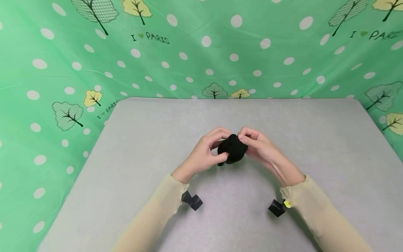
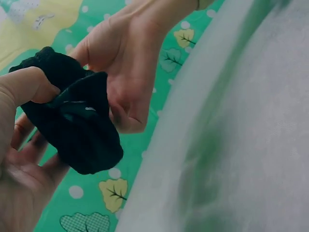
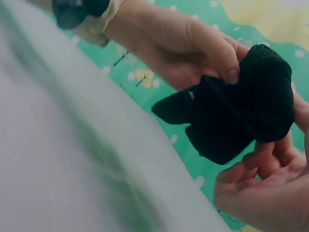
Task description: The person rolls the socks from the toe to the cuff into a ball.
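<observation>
From the head camera, the left hand and right hand meet above the middle of the grey desk, both pinching a small black sock bunched between them, lifted off the surface. The desk has open room on every side of the hands; its far edge meets a green dotted cloth, and the side edges lie well apart from the sock.

The left wrist camera shows the left thumb pressed into the sock, with the right hand gripping its other side, fingers curled.

In the right wrist camera the sock hangs as a loose bundle; the left hand pinches its top, and the right hand's fingers curl beneath. Judging from this, the soft bundle could slip or unroll if either pinch loosens.
</observation>
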The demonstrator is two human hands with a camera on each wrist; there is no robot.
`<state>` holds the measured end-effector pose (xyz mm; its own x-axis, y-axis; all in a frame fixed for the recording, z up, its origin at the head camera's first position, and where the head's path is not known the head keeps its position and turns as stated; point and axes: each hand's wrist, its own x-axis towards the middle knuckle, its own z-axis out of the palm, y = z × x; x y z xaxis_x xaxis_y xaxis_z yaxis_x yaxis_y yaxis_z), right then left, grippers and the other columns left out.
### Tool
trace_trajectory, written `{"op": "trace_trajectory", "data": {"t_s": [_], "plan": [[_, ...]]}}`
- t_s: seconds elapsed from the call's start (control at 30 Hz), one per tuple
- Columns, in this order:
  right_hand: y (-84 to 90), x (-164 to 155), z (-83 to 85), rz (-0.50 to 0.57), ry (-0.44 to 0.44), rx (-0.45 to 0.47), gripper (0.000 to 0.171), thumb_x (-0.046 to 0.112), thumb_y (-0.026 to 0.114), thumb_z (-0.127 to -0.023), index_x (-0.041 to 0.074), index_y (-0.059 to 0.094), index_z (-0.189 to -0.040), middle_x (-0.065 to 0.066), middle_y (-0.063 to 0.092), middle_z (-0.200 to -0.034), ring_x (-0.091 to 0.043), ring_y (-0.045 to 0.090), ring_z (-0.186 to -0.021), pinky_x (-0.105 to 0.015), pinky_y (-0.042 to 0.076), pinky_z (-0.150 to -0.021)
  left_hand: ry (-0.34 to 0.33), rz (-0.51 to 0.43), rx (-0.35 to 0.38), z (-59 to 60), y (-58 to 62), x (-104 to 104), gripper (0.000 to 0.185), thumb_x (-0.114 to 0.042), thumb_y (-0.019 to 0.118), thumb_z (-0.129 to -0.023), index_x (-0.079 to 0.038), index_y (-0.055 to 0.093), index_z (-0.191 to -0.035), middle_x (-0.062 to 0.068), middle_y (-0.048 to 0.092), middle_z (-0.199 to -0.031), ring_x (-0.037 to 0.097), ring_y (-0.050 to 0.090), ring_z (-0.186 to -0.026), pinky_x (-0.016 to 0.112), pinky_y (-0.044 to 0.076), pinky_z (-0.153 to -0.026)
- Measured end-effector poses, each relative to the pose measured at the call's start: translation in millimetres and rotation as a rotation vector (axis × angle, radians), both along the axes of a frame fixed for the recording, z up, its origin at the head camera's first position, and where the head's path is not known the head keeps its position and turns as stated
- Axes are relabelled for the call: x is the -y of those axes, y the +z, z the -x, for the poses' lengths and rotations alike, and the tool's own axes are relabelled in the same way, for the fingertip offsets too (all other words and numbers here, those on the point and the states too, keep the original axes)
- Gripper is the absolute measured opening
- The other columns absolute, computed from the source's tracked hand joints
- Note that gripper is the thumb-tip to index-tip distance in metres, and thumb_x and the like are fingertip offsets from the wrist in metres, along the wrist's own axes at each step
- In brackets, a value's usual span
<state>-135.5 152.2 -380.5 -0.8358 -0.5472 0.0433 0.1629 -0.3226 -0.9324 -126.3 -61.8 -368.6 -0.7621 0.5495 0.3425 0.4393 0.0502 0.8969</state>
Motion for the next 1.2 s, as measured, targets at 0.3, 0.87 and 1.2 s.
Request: {"op": "trace_trajectory", "data": {"t_s": [0.3, 0.87, 1.2], "plan": [[10.9, 5, 0.0, -0.055, 0.025, 0.257, 0.018, 0.027, 0.058, -0.101, 0.019, 0.073, -0.094, 0.008, 0.068, -0.104, -0.006, 0.063, -0.103, -0.022, 0.052, -0.091, 0.024, 0.082, -0.039, -2.9, 4.5, -1, 0.049, 0.010, 0.062, -0.081, -0.009, 0.062, -0.127, 0.007, 0.061, -0.121, 0.017, 0.058, -0.114, 0.028, 0.056, -0.094], [9.8, 3, -13.0, -0.332, -0.383, -0.299, 0.011, 0.002, 0.061, -0.096, 0.013, 0.065, -0.095, 0.006, 0.060, -0.095, -0.009, 0.055, -0.087, -0.019, 0.047, -0.080, 0.121, -0.063, 0.158, 4.9, 6.7, 8, 0.036, 0.011, 0.066, -0.085, -0.001, 0.060, -0.119, 0.013, 0.061, -0.131, 0.021, 0.058, -0.118, 0.034, 0.057, -0.093], [-6.1, -1, -13.6, -0.598, -0.422, -1.189, 0.011, 0.014, 0.081, -0.083, 0.010, 0.073, -0.090, -0.006, 0.064, -0.100, -0.021, 0.052, -0.094, -0.030, 0.039, -0.087, 0.200, -0.119, 0.236, 12.2, 3.2, 10, 0.037, 0.010, 0.066, -0.085, 0.007, 0.055, -0.120, 0.025, 0.060, -0.126, 0.018, 0.060, -0.111, 0.030, 0.056, -0.094]]}}
